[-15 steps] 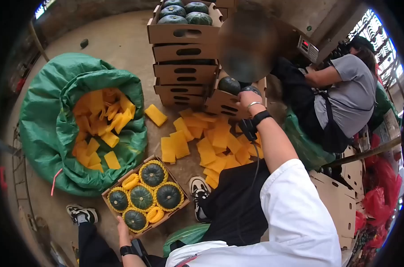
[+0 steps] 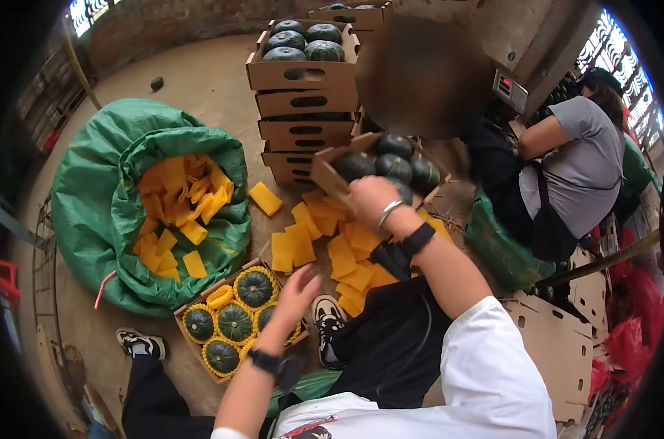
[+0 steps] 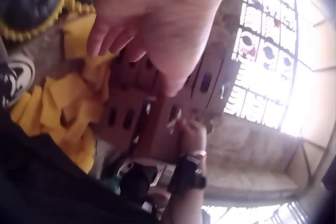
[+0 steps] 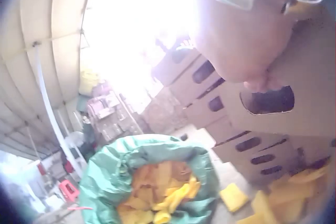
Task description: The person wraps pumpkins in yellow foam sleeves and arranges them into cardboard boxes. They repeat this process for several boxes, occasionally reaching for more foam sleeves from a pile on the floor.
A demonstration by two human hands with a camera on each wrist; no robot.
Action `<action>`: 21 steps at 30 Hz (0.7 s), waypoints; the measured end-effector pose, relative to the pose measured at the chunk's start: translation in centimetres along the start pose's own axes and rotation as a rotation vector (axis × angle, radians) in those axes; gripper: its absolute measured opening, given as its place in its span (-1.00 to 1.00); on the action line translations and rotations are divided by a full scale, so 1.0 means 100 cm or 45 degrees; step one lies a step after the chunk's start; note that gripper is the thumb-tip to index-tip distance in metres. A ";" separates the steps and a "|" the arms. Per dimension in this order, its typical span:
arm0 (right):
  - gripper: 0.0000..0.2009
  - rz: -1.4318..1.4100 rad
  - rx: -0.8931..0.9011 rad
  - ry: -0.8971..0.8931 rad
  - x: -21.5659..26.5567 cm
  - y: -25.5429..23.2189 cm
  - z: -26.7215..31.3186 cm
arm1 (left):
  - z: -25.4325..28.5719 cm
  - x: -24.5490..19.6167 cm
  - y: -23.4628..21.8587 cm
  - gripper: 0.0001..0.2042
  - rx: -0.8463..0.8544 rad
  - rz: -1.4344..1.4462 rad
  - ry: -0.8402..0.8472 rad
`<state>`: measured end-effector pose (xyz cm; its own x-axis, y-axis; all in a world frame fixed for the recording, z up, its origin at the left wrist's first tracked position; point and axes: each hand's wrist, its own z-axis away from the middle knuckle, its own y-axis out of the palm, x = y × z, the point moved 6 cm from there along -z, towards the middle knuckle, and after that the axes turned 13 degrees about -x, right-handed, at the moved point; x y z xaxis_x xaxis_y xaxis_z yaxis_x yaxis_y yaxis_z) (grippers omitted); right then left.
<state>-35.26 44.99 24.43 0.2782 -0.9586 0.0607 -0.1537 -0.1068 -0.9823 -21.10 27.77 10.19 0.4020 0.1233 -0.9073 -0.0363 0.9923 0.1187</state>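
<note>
My right hand (image 2: 376,199) grips the near edge of a cardboard box (image 2: 327,178) holding several dark green pumpkins (image 2: 394,168) without nets. That box sits tilted beside the stack. In the right wrist view, the fingertips (image 4: 262,85) curl over the board at the handle hole. My left hand (image 2: 295,294) hangs in the air with loosely bent fingers and nothing in them. Below it on the floor lies a packed box (image 2: 196,351), partly hidden by my forearm, with pumpkins (image 2: 234,323) in yellow foam nets (image 2: 220,297).
A green sack (image 2: 90,212) full of yellow foam nets stands on the left. More flat nets (image 2: 341,256) lie on the floor between my feet and the stacked boxes (image 2: 306,100). A seated person (image 2: 573,157) is at the right, near a scale (image 2: 509,89) and flattened cardboard (image 2: 551,344).
My left hand has let go of the packed box and risen to the right. My right hand has drawn the other pumpkin box nearer and tilted it.
</note>
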 end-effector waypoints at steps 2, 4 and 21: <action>-0.83 -0.068 0.129 -0.160 0.030 0.009 0.015 | -0.024 0.001 0.057 -0.35 0.050 0.385 -0.170; -0.83 -0.308 0.166 -0.034 0.037 0.041 0.020 | -0.046 0.002 0.099 -0.31 0.404 0.808 -0.085; -0.63 -0.548 0.460 0.469 -0.108 0.097 0.013 | 0.013 -0.012 -0.055 -0.38 -0.616 0.505 0.086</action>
<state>-38.49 54.71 14.05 -0.1078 -0.8844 0.4541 0.2437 -0.4663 -0.8504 -20.22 22.11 11.13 0.2153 0.4682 -0.8570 -0.5869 0.7634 0.2697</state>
